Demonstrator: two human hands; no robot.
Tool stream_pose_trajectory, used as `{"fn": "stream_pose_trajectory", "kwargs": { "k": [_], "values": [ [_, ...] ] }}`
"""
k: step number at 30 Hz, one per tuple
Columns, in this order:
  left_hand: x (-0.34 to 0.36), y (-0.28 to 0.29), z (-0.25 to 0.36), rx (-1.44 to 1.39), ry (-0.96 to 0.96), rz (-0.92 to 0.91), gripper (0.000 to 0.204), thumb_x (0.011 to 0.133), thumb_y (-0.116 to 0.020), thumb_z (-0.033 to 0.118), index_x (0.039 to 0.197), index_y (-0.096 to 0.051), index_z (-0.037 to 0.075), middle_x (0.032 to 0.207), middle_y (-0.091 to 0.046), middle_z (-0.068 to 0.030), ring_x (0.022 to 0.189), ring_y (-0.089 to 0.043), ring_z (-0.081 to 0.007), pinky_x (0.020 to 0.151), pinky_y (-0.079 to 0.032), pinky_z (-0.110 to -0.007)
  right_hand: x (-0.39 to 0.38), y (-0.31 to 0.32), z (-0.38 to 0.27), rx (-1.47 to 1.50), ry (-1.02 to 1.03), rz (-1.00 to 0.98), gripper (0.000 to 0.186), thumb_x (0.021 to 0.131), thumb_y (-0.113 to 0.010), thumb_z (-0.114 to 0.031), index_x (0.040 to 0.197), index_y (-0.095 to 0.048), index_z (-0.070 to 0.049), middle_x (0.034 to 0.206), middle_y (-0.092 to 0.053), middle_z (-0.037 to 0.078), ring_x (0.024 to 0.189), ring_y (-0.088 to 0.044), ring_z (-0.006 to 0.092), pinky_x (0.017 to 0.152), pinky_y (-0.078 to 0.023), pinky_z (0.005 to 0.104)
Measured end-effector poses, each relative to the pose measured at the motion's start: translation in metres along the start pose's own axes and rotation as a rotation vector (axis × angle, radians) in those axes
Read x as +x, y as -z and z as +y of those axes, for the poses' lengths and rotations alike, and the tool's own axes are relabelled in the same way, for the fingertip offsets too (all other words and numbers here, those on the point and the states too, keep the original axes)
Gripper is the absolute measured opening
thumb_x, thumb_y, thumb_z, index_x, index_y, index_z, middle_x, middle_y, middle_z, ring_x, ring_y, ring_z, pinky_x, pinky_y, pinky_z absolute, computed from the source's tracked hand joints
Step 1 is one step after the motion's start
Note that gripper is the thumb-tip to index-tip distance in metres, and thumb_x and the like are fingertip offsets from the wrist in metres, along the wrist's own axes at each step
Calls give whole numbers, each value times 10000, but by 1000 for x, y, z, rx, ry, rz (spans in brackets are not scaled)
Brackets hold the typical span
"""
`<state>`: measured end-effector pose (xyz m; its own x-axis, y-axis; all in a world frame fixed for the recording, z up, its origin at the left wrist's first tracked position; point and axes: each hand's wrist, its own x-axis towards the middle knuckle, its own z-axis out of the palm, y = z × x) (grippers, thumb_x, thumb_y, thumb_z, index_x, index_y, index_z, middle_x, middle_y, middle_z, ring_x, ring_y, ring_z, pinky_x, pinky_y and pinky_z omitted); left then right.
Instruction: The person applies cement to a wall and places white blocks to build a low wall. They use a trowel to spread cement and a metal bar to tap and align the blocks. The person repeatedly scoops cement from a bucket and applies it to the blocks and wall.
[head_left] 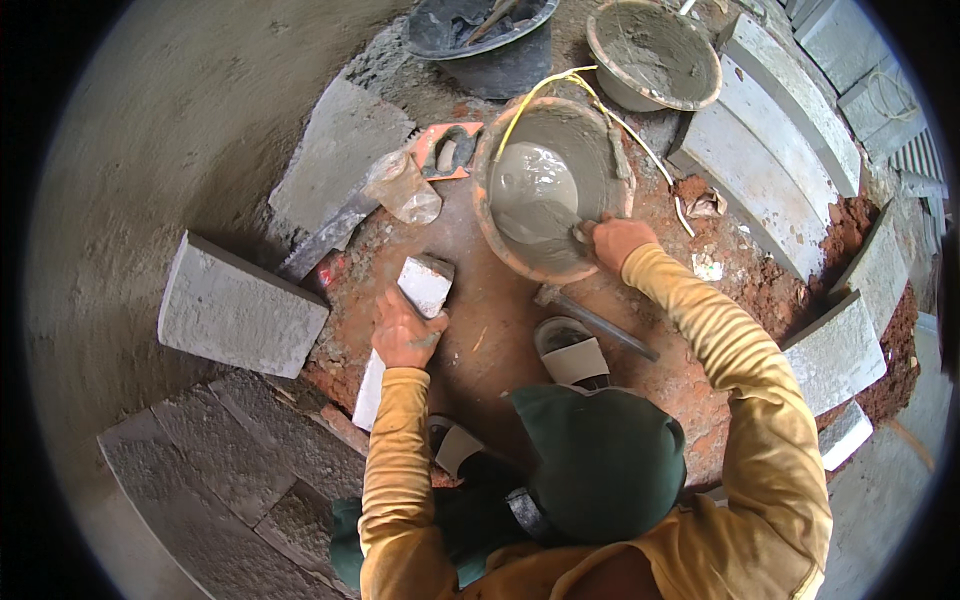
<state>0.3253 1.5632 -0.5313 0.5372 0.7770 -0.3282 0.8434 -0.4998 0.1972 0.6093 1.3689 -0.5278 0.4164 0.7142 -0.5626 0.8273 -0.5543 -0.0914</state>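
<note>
My left hand (405,335) grips a pale block piece (425,282), low over the dirty floor left of centre. A longer white piece (367,390) lies beneath that wrist. My right hand (615,240) is closed on the handle of a trowel (540,220), whose blade dips into wet grey mortar (537,170) in an orange-rimmed bucket (490,215). A hammer (610,330) lies just below the bucket, near my sandalled feet. A saw with an orange-and-black handle (445,130) lies left of the bucket, its blade partly under a crumpled plastic bag (410,190).
A dark bucket (475,70) and a mortar basin (660,95) stand at the back. Grey blocks line the right (760,180) and left (240,310). Stacked dark slabs (220,460) sit lower left, beside a rough wall (120,220). Yellow cord (530,95) crosses the middle bucket.
</note>
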Motion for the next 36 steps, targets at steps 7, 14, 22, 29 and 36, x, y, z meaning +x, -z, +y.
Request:
{"fn": "stream_pose_trajectory", "kwargs": {
  "k": [7,14,22,29,36],
  "values": [
    [-18,-8,-9,114,-174,315,1010,654,-745,529,1394,-339,-26,1436,-370,-220,1267,-418,-372,1022,-348,-499,-4,20,31,66,-107,104,351,894,-529,-307,1186,-600,-126,1140,-633,163,1016,-632,316,870,-505,425],
    [-40,-6,-33,131,-181,291,1011,694,-712,583,1398,-342,-41,1469,-314,-228,1359,-303,-384,1068,-293,-526,21,4,19,-105,-7,30,290,865,-567,-271,1056,-666,-76,1044,-682,152,972,-662,308,825,-529,407],
    [-70,79,-54,-82,-238,304,750,830,-687,390,1356,-400,-62,1472,-302,-253,1347,-323,-405,1080,-314,-469,18,1,17,453,-25,-181,412,843,-636,-352,1086,-654,-20,923,-694,170,823,-676,281,780,-531,394],
    [-172,167,-79,-158,-7,591,548,916,-612,247,1343,-415,-36,1478,-318,-207,1368,-315,-346,1114,-266,-440,-11,-52,33,1006,-39,-3,435,778,-745,-327,1075,-650,-24,864,-666,93,722,-602,191,687,-504,317],
    [-223,138,-68,-355,42,600,717,861,-639,327,1366,-332,-79,1430,-345,-265,1319,-343,-410,1119,-229,-487,-56,-52,54,862,-16,259,431,776,-733,-280,1125,-653,-39,985,-691,132,898,-637,196,844,-496,333]
  ]
}}
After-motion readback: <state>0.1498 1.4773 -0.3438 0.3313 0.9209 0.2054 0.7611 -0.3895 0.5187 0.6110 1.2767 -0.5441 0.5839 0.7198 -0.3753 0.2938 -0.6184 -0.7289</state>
